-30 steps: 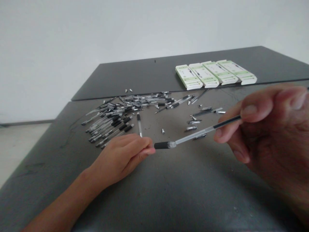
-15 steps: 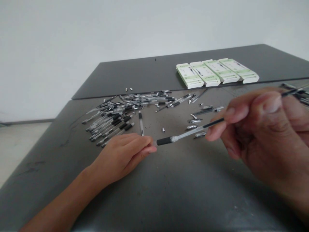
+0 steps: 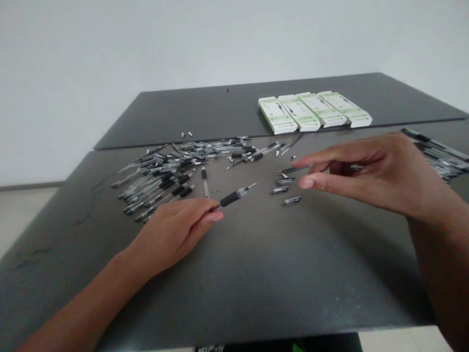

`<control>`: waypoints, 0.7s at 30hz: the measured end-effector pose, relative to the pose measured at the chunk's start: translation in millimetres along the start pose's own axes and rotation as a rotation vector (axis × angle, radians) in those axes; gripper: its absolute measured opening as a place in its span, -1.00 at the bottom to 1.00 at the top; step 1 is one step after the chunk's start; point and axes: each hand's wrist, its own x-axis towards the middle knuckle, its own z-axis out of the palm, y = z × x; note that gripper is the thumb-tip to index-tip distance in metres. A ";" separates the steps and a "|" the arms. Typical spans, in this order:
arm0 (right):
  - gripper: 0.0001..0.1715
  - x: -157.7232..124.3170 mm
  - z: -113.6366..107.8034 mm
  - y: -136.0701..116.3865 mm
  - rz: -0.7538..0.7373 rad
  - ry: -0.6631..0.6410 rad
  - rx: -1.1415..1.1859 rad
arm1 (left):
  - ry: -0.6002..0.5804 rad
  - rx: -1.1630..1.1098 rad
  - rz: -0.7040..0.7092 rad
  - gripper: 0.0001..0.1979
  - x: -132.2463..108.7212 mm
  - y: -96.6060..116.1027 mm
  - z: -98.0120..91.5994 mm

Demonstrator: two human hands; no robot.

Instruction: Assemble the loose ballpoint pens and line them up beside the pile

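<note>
My left hand (image 3: 183, 227) pinches a pen (image 3: 229, 198) by its barrel, close above the table. The pen has a black rubber grip, and a thin refill tip pokes out of its open front end, tilted up to the right. My right hand (image 3: 377, 173) hovers on the right with thumb and forefinger spread and nothing seen between them. Below and left of its fingertips lie several short clear-and-silver pen parts (image 3: 292, 200). One pen (image 3: 204, 182) lies by itself just beyond my left hand.
A heap of pen barrels and parts (image 3: 157, 188) spreads over the left of the dark table (image 3: 234, 288). Flat green-and-white boxes (image 3: 287, 115) lie in a row at the back. More pens (image 3: 439, 154) lie at the right, partly behind my right hand. Small cone tips (image 3: 182, 135) are scattered about.
The refill my right hand held at the pen's front is now inside the barrel, with its tip showing. My right hand has released it and opened. The view has shifted slightly.
</note>
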 end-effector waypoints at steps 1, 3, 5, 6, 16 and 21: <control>-0.59 3.1 -7.6 9.8 0.026 -0.118 -0.101 | -0.003 -0.008 -0.010 -0.57 -0.2 -1.2 1.0; -0.65 8.5 -16.9 26.7 0.068 -0.315 -0.222 | 0.002 -0.008 -0.025 -0.59 -0.6 -3.8 2.7; -0.76 12.5 -17.1 37.2 0.073 -0.465 -0.277 | 0.022 0.000 -0.030 -0.64 -1.4 -6.5 3.9; -0.79 13.9 -14.1 39.6 0.069 -0.515 -0.292 | 0.033 0.001 -0.029 -0.66 -1.9 -7.7 4.2; -0.66 17.9 16.6 39.3 -0.067 -0.363 -0.343 | 0.007 -0.005 -0.052 -0.75 -3.9 -11.9 3.5; -0.67 21.9 10.8 55.7 -0.010 -0.289 -0.436 | 0.008 -0.009 -0.031 -0.72 -3.4 -12.6 4.7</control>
